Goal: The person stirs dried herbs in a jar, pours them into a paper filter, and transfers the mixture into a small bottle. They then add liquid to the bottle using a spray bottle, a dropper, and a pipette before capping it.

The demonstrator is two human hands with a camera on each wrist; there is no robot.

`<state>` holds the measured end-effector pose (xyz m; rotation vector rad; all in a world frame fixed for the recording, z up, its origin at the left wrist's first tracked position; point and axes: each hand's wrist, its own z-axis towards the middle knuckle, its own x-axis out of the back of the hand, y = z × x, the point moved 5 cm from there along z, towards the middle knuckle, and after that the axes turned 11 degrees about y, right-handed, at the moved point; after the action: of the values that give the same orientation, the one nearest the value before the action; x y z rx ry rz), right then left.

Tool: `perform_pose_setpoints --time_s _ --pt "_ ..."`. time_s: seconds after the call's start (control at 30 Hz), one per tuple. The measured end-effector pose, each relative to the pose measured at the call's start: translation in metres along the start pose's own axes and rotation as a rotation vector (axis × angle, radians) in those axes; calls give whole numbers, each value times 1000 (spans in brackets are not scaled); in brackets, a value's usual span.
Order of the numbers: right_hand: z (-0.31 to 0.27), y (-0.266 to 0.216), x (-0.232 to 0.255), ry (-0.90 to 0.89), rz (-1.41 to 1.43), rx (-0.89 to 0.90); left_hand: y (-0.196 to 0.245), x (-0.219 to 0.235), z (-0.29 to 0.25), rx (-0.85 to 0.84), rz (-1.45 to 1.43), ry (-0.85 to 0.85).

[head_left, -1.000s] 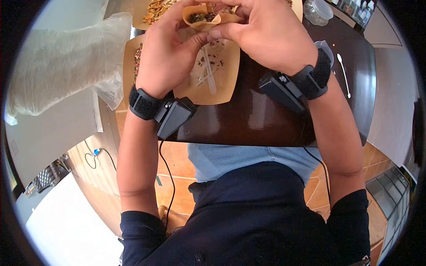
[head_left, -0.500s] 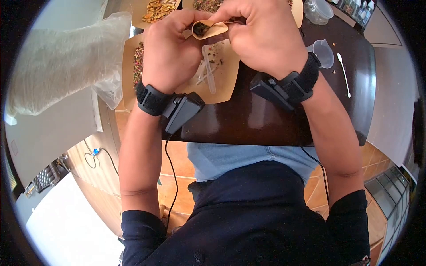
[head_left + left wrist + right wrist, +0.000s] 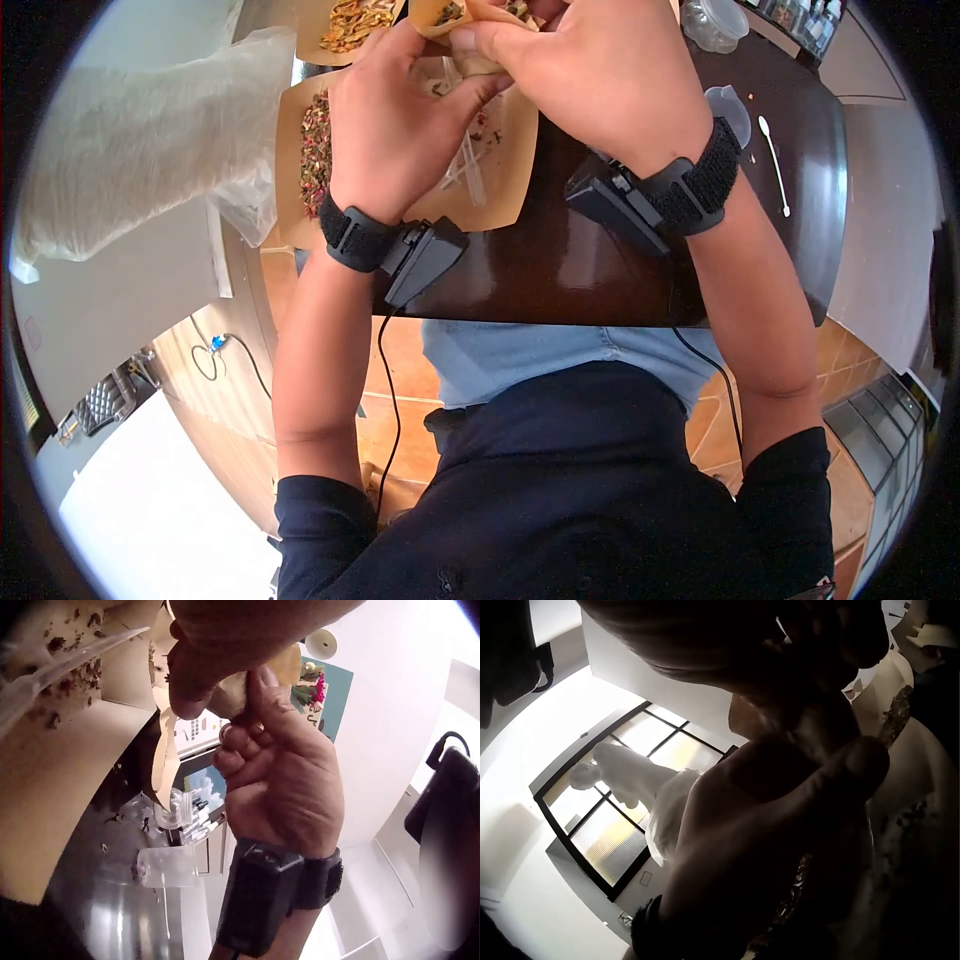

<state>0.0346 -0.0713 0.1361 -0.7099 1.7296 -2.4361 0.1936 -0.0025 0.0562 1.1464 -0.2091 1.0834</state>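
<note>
A small tan paper pouch (image 3: 478, 62) with dark dried herbs showing in its mouth is held between both hands, above a tan cardboard tray (image 3: 510, 190). My left hand (image 3: 395, 130) pinches its near left side between thumb and fingers. My right hand (image 3: 615, 90) grips the right side, its thumb lying across the top. In the left wrist view the right hand (image 3: 285, 772) has thumb and forefinger at the pouch (image 3: 229, 697), other fingers curled below. The right wrist view is dark; a bit of the pouch (image 3: 742, 716) shows between the hands.
A dried flower mix (image 3: 316, 160) and a slim clear plastic tool (image 3: 470, 165) lie in the tray. Another tray holds yellow dried strips (image 3: 358, 22). At right are a clear cup (image 3: 735, 112), a white stick (image 3: 773, 165), a clear jar (image 3: 715, 25) and bottles (image 3: 815, 35).
The pouch has moved away from the body, toward the top of the head view. Both hands have shifted their hold, and the right thumb now lies over the pouch.
</note>
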Motion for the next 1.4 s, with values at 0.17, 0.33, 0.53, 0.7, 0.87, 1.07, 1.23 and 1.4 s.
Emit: perform_pose_setpoints --time_s 0.17,0.33,0.53,0.7,0.87,1.07,1.23,1.4 --pt "-5 9 -11 48 -125 34 6 1 3 -39 -20 -49" --pt "6 -3 -5 -79 -215 -272 -1 0 2 13 -79 -55" --pt "9 20 -15 -2 -47 10 3 0 5 63 -167 -83" --pt "-2 3 -7 48 -165 87 -5 0 5 23 -200 -88" --pt "3 -1 2 -25 -96 42 -9 -3 4 37 -320 -73" --pt "-6 -4 -9 47 -206 116 -3 0 5 37 -381 -20" --pt "3 -1 2 -74 -19 14 -4 1 3 64 -356 -89" --pt "2 -5 3 -217 35 -105 -5 -2 3 37 -459 -106"
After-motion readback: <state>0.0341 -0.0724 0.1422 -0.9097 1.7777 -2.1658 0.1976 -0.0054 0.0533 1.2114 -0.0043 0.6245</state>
